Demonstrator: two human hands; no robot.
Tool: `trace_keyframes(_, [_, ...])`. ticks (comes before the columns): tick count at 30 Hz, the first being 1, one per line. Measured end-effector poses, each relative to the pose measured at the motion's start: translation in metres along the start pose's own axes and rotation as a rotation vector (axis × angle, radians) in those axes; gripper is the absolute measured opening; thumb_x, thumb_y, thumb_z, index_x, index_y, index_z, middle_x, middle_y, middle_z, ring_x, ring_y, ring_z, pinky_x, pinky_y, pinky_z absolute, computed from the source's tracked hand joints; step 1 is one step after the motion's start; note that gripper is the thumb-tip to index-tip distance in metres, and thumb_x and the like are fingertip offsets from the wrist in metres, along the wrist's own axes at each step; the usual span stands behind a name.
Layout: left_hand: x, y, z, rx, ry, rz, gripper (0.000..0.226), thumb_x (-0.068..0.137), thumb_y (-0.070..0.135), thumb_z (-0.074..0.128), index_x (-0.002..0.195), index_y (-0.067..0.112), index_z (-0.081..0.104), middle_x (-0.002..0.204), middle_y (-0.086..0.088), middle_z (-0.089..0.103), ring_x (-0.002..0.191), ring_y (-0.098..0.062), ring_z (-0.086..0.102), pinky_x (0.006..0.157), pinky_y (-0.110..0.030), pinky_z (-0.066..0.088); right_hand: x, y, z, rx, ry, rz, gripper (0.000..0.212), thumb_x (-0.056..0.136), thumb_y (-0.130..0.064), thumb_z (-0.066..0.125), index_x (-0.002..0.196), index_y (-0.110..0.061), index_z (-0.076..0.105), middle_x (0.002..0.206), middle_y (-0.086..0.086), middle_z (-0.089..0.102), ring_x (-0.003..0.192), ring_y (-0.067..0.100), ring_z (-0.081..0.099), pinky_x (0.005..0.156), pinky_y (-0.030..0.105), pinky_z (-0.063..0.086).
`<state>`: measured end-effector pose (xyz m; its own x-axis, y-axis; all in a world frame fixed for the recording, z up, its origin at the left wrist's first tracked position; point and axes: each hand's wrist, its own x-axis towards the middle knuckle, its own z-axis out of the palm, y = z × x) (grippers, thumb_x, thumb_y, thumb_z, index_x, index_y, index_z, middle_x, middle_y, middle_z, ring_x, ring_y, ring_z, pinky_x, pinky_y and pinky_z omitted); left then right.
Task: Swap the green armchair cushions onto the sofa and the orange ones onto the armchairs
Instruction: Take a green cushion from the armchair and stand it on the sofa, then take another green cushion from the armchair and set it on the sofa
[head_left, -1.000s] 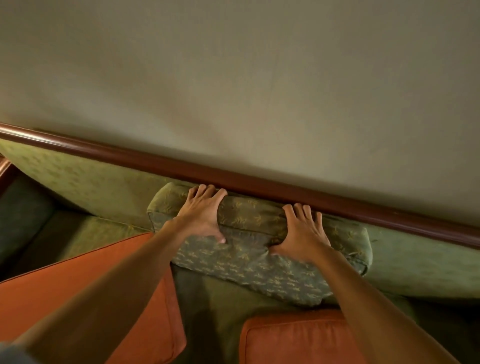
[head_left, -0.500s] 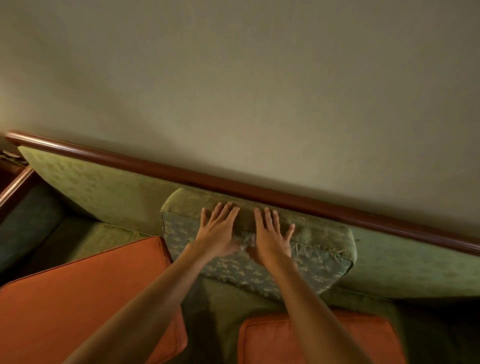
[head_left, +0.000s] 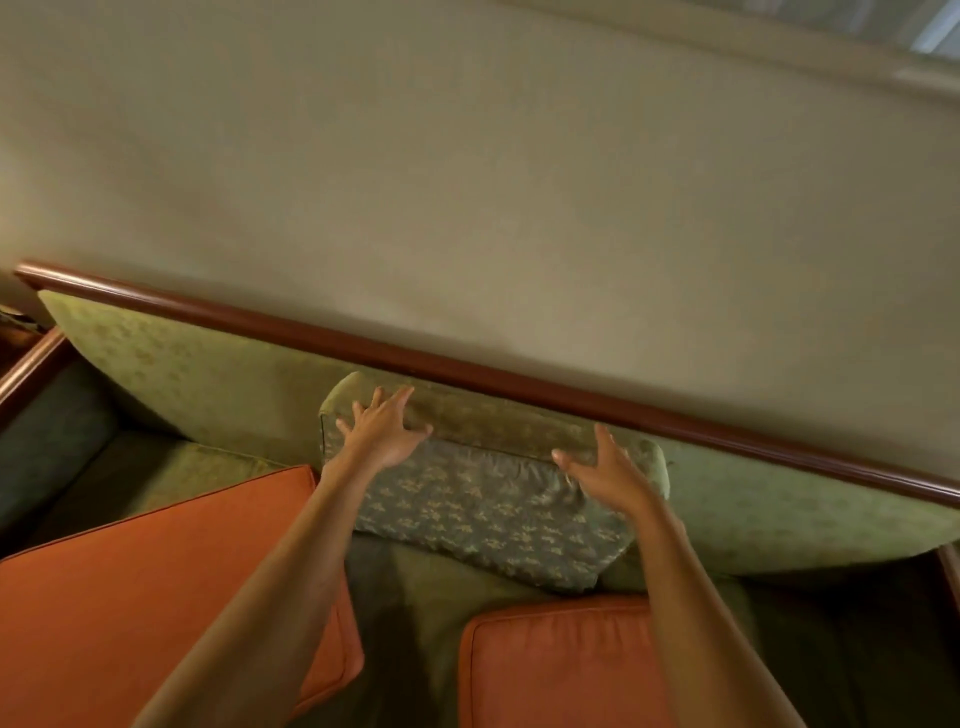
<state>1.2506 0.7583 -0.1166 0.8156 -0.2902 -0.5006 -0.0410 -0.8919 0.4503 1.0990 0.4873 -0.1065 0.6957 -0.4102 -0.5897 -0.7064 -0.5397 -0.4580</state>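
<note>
Two bare forearms are showing in the head view, both uncovered from the lower frame edge to the wrist. No sleeve, cuff, watch, bracelet or glove is appearing on either one. The left hand (head_left: 383, 435) and the right hand (head_left: 605, 475) are showing no rings. Fingernail detail is blurring and cannot be resolved.

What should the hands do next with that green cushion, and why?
Probably press the green cushion back with both open palms. It leans tilted against the sofa backrest, its lower corner sticking out over the seat. The left hand lies on its top edge; the right hand is spread open at its right end, gripping nothing.
</note>
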Motion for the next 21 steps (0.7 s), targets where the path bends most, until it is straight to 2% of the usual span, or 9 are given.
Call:
trace_keyframes(2, [-0.032,0.019,0.002,-0.251,0.082,0.114,0.077,0.094,0.053,0.061,0.157,0.029,0.025,0.163,-0.002,0.025,0.144,-0.029,0.035,0.116,-0.054,0.027,-0.031,-0.003,-0.004,0.227,0.084,-0.054,0.103,0.082,-0.073,0.058,0.16,-0.028,0.007,0.166,0.002,0.017,0.151,0.027,0.02,0.12,0.054,0.025])
trace_keyframes(4, [-0.072,0.037,0.01,-0.448,0.107,0.214,0.073,0.094,0.051,0.062,0.155,0.026,0.032,0.153,0.006,0.039,0.119,-0.011,0.055,0.105,-0.039,0.04,-0.062,-0.001,-0.003,0.415,0.153,-0.101,0.108,0.073,-0.08,0.061,0.158,-0.03,0.017,0.162,0.0,0.03,0.147,0.023,0.031,0.117,0.05,0.033])
trace_keyframes(5, [-0.091,0.044,0.016,-0.521,0.096,0.241,0.072,0.092,0.053,0.062,0.153,0.027,0.035,0.152,0.006,0.041,0.118,-0.009,0.054,0.102,-0.037,0.042,-0.079,0.003,-0.002,0.491,0.186,-0.116,0.113,0.067,-0.085,0.062,0.157,-0.031,0.022,0.159,-0.001,0.035,0.145,0.02,0.035,0.115,0.048,0.036])
trace_keyframes(7, [-0.122,0.057,0.03,-0.63,0.081,0.263,0.075,0.087,0.061,0.063,0.151,0.032,0.038,0.156,0.004,0.04,0.131,-0.015,0.049,0.104,-0.04,0.044,-0.11,0.012,0.002,0.607,0.227,-0.156,0.116,0.061,-0.089,0.064,0.155,-0.03,0.028,0.154,-0.002,0.042,0.141,0.014,0.041,0.111,0.04,0.042])
trace_keyframes(9, [-0.156,0.073,0.047,-0.671,0.064,0.282,0.084,0.08,0.068,0.065,0.152,0.037,0.035,0.157,0.007,0.038,0.135,-0.016,0.047,0.105,-0.043,0.045,-0.145,0.025,0.005,0.685,0.244,-0.197,0.108,0.069,-0.082,0.066,0.155,-0.028,0.029,0.153,-0.003,0.044,0.139,0.009,0.043,0.109,0.034,0.044])
trace_keyframes(11, [-0.19,0.094,0.061,-0.622,0.071,0.323,0.093,0.075,0.073,0.068,0.153,0.041,0.029,0.16,0.01,0.032,0.139,-0.014,0.042,0.108,-0.044,0.042,-0.179,0.037,0.005,0.746,0.258,-0.219,0.102,0.074,-0.077,0.067,0.154,-0.027,0.03,0.152,-0.001,0.046,0.137,0.008,0.046,0.11,0.033,0.043])
trace_keyframes(15, [-0.248,0.136,0.083,-0.513,0.06,0.534,0.097,0.071,0.08,0.067,0.151,0.048,0.022,0.166,0.012,0.017,0.149,-0.013,0.024,0.117,-0.05,0.032,-0.242,0.07,-0.003,0.847,0.381,-0.197,0.08,0.085,-0.063,0.063,0.15,-0.022,0.039,0.15,0.0,0.048,0.134,0.006,0.047,0.108,0.026,0.043])
trace_keyframes(19, [-0.294,0.177,0.1,-0.479,0.01,0.648,0.093,0.07,0.078,0.068,0.149,0.047,0.029,0.162,0.012,0.027,0.146,-0.012,0.029,0.116,-0.05,0.034,-0.307,0.119,-0.021,0.879,0.5,-0.158,0.1,0.071,-0.08,0.063,0.15,-0.026,0.037,0.15,0.002,0.048,0.136,0.01,0.046,0.112,0.038,0.042])
trace_keyframes(21, [-0.32,0.195,0.114,-0.476,0.001,0.698,0.089,0.072,0.072,0.073,0.147,0.045,0.035,0.157,0.012,0.036,0.142,-0.01,0.036,0.114,-0.046,0.037,-0.342,0.148,-0.028,0.893,0.57,-0.141,0.099,0.07,-0.082,0.062,0.15,-0.027,0.037,0.15,0.001,0.049,0.135,0.011,0.048,0.111,0.041,0.044])
